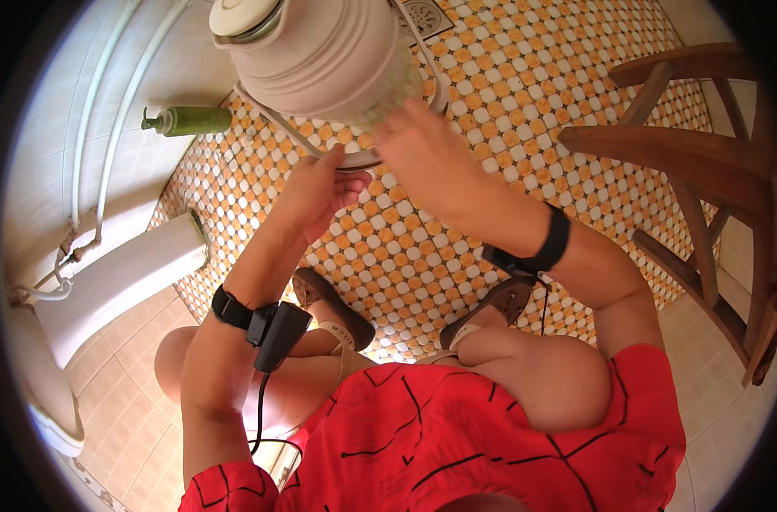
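You're crouching over the orange-and-white tiled floor [525,77], and the big pale ribbed container [320,55] is sitting right ahead of you. Your right hand [427,154] is pressing against its lower side, fingers hidden, so I can't tell their grip. Your left hand [320,192] is curling its fingers on the base rim [354,160].
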Available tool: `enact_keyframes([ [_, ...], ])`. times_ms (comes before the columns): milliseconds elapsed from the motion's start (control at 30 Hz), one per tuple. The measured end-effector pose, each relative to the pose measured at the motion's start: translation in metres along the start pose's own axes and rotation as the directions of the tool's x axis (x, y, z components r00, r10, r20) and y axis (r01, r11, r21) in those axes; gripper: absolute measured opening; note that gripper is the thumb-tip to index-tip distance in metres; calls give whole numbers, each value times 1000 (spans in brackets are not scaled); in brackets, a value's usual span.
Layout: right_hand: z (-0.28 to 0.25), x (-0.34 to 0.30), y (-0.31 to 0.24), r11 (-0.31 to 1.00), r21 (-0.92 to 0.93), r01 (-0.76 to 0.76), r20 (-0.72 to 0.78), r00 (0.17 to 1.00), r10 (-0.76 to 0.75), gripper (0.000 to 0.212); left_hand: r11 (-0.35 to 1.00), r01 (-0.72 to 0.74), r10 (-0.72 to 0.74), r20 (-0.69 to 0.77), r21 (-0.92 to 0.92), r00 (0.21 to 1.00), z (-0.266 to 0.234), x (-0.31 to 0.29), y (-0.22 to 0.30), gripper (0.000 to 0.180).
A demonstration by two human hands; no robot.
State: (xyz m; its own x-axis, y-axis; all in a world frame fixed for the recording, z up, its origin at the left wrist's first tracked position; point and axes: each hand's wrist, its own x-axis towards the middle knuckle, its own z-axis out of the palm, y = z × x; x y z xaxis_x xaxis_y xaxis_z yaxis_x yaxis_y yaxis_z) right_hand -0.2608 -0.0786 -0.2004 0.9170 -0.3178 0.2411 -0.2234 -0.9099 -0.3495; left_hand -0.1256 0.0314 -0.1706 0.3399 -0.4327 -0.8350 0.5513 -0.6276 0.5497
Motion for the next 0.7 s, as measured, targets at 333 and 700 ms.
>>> enact_keyframes([
  [333,-35,15,25,989,126,81,224,969,-108,14,995,-58,61,-38,86,997,-1,-3,1,33],
  [700,11,30,-3,762,631,-147,169,984,50,11,987,-112,114,-3,116,994,0,2,7,42],
])
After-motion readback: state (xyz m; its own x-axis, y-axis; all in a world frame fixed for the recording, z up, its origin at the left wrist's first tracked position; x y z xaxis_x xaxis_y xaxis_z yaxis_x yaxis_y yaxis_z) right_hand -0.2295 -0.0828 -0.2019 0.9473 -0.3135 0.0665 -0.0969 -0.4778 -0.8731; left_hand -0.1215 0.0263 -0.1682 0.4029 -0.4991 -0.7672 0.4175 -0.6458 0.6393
